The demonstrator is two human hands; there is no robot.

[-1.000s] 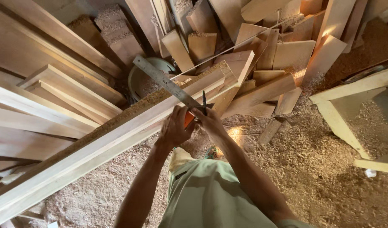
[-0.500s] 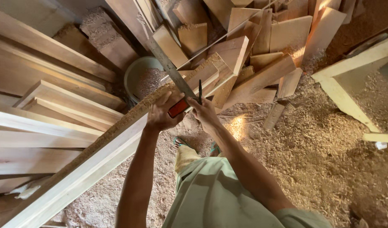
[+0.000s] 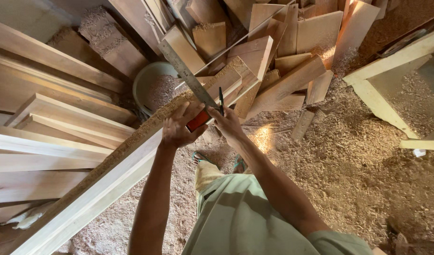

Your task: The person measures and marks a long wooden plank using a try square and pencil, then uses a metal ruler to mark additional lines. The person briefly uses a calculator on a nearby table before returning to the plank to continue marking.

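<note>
While both hands work at the plank's far end, the scene reads so:
Left hand (image 3: 178, 128): fingers curled on the try square (image 3: 191, 82), clamping its red stock; steel blade stiff, thin-edged.
Right hand (image 3: 227, 123): pinching 1 dark pencil (image 3: 221, 100); light, slim.
Plank (image 3: 108, 172): long, heavy, rigid, sawdust-slick; lift near both ends.

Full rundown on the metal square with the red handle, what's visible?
The try square has a long, flat grey metal blade with faint graduations and a red stock, mostly hidden under the left hand, which grips it. The blade lies slanted across the top of the long plank, running up and left past its edge. The right hand holds a dark pen upright against the blade's right edge. The metal looks dull and worn.
</note>
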